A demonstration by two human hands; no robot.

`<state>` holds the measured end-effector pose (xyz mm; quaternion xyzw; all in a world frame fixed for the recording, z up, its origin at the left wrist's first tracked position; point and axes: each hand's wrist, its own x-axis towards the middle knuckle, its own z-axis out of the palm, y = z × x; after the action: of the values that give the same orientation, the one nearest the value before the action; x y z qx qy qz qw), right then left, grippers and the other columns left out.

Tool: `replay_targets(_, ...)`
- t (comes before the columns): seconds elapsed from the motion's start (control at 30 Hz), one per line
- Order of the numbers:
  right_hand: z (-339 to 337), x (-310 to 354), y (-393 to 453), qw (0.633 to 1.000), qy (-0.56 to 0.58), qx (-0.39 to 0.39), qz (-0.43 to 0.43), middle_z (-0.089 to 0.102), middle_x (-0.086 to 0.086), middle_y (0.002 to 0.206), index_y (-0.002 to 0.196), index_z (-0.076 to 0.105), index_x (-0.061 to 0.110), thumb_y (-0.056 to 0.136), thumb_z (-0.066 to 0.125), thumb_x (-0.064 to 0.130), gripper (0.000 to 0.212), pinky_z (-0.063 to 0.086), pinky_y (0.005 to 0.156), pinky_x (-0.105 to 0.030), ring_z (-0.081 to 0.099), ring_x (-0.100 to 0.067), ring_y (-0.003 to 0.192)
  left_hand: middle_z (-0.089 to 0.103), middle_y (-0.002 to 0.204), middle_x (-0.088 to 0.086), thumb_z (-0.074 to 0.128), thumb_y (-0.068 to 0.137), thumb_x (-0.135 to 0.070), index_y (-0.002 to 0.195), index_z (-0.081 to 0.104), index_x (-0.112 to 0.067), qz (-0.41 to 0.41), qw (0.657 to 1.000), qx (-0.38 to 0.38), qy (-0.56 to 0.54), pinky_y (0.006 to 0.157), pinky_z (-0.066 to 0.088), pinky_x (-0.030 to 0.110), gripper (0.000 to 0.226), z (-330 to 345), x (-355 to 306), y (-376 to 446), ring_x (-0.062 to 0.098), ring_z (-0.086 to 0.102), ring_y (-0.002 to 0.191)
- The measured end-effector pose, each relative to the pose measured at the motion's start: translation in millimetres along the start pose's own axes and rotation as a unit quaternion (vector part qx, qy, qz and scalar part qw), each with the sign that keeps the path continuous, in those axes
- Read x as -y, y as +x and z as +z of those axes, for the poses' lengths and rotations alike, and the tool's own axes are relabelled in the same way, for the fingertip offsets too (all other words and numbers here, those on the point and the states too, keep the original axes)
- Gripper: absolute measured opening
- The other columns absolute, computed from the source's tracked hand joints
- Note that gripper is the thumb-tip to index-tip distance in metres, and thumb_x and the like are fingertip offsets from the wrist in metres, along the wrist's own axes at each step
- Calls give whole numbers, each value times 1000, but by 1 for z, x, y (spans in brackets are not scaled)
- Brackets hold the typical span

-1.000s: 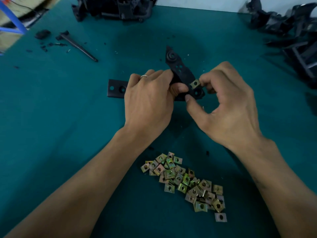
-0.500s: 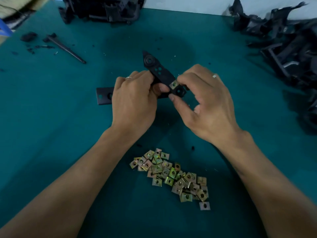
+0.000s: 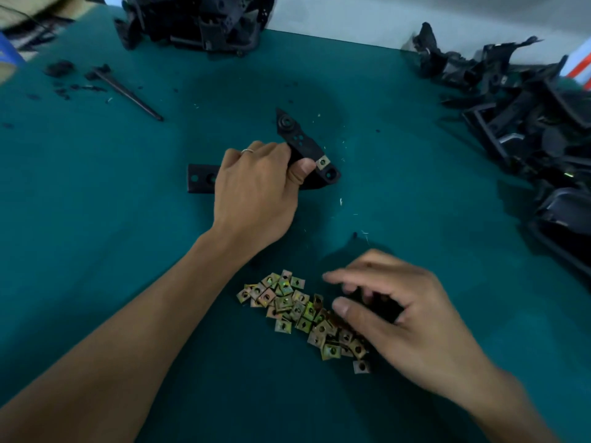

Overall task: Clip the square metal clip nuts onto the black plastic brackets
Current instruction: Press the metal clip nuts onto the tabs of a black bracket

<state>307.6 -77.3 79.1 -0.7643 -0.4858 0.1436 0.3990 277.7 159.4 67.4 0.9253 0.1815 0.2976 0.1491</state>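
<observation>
Left hand grips the black plastic bracket at mid-table, fingers curled over its middle, thumb pressed beside the seated clip nut — one square metal nut clipped on the bracket's right end, next to a round hole. Bracket's flat left end sticks out past the knuckles, lying on the teal table mat; its pointed arm angles up and away. Ring on a left finger. Right hand is down over the right side of the loose clip nut pile, fingers loosely spread and motion-blurred, thumb tip at the pile's edge — cannot tell if it has pinched a nut. Heap of black plastic parts at far right, another heap at the top edge, a thin black rod-like tool upper left with small black scraps around it.
</observation>
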Motion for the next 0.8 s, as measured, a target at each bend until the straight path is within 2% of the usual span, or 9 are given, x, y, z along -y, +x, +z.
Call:
replay_targets(0.07,1,2,2,999,-35,36,21,62,14,96,112,76,32,92,73,29,20,50,73,-30,62,-13,93,50,75,0,35,104,-47,76,40,-16,-1,1000,17,4,79,34,42,42,1,0,1,33,53,81)
replay_targets(0.13,0,6,9,995,-67,66,34,60,15,97,103,76,35,93,72,30,12,52,73,-38,62,-11,93,56,76,3,37,104,-47,76,42,-16,-4,1000,26,11,79,35,42,42,2,2,1,34,54,82)
replay_targets(0.23,-1,10,15,991,-96,93,28,58,18,94,95,71,36,93,70,32,5,50,69,-37,59,-7,89,50,73,-1,37,104,-48,76,42,-16,-9,999,28,17,77,34,41,43,3,3,1,34,55,82)
replay_targets(0.37,-3,16,18,986,-111,118,35,55,20,97,115,68,42,92,68,33,24,51,67,-37,59,-7,89,57,76,3,36,104,-49,76,41,-17,-11,999,32,19,78,33,40,43,4,3,1,33,56,83)
replay_targets(0.47,-3,21,17,990,-82,109,43,58,19,97,110,73,37,90,66,27,23,53,67,-41,62,-8,89,61,79,5,38,104,-48,76,41,-17,-12,999,31,16,79,37,43,42,4,3,1,33,56,83)
replay_targets(0.53,-2,25,14,991,-78,99,48,59,18,96,105,73,37,87,65,37,20,54,65,-44,63,-9,85,61,79,5,38,104,-48,76,41,-17,-12,999,36,16,80,38,43,42,4,2,1,33,56,84)
replay_targets(0.63,-2,32,13,987,-114,98,50,56,20,96,98,70,38,84,67,51,19,51,61,-34,59,-5,85,62,82,5,36,104,-49,78,43,-17,-14,999,42,19,81,37,43,42,4,2,2,32,56,85)
replay_targets(0.73,0,36,13,976,-179,107,55,52,23,100,101,64,42,84,69,44,18,41,60,-17,54,0,90,62,83,6,36,104,-50,79,43,-17,-15,999,45,17,82,37,43,42,3,2,2,31,56,86)
replay_targets(0.8,1,37,12,972,-201,112,52,50,24,101,105,62,43,84,68,45,22,39,63,-15,53,0,92,63,83,6,35,104,-50,79,45,-17,-15,999,47,15,83,39,44,43,4,2,2,31,56,86)
